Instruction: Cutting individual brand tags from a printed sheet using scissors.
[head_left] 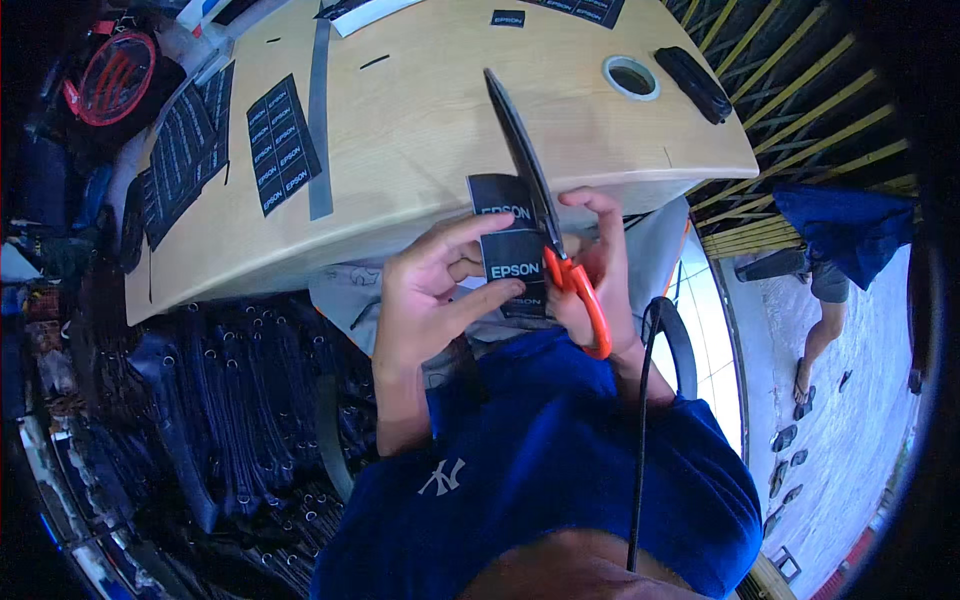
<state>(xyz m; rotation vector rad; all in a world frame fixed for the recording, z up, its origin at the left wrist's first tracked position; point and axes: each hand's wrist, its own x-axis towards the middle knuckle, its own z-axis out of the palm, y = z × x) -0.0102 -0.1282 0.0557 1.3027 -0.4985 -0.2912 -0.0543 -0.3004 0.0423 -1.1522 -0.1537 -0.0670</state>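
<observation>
Between the thumb and fingers of my left hand (425, 290) is a black label strip (508, 246) with white print, held upright just off the near table edge. My right hand (607, 262) grips large scissors (527, 160) by their orange handle, with the index finger raised and bent apart from it. The long dark blades point away over the table and look closed together. They pass close along the right side of the label strip; whether they touch it I cannot tell. Some right-hand fingers are hidden behind the handle.
The wooden table (420, 120) holds a black label sheet (283, 143), darker sheets (185, 150) at the left, a tape roll (631, 77) and a black case (692, 85). Dark straps with metal rings (240, 400) hang at lower left. A person's leg (822, 340) shows beyond the folding gate (800, 120).
</observation>
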